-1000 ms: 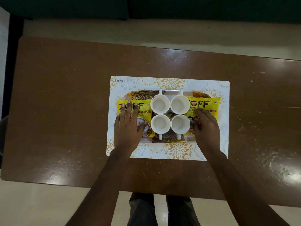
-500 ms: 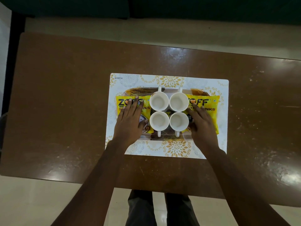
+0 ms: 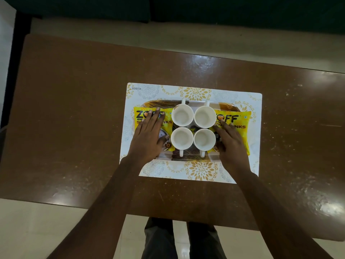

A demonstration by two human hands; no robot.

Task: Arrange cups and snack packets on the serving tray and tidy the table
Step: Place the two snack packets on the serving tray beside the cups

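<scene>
The serving tray (image 3: 188, 158), set on a patterned placemat (image 3: 197, 171) on the brown counter (image 3: 74, 118), is filled with 4 white cups (image 3: 193, 130) flanked by 2 yellow snack packets (image 3: 240, 121), on which the left hand (image 3: 148, 140) and right hand (image 3: 232, 146) are laid flat, fingers extended, nothing grasped.

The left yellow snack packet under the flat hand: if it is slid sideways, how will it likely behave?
The left yellow snack packet looks like glossy film, so it probably slides easily and flexes rather than staying stiff. It lies against the white cups, so it may nudge them. The left hand lies flat on it.
</scene>
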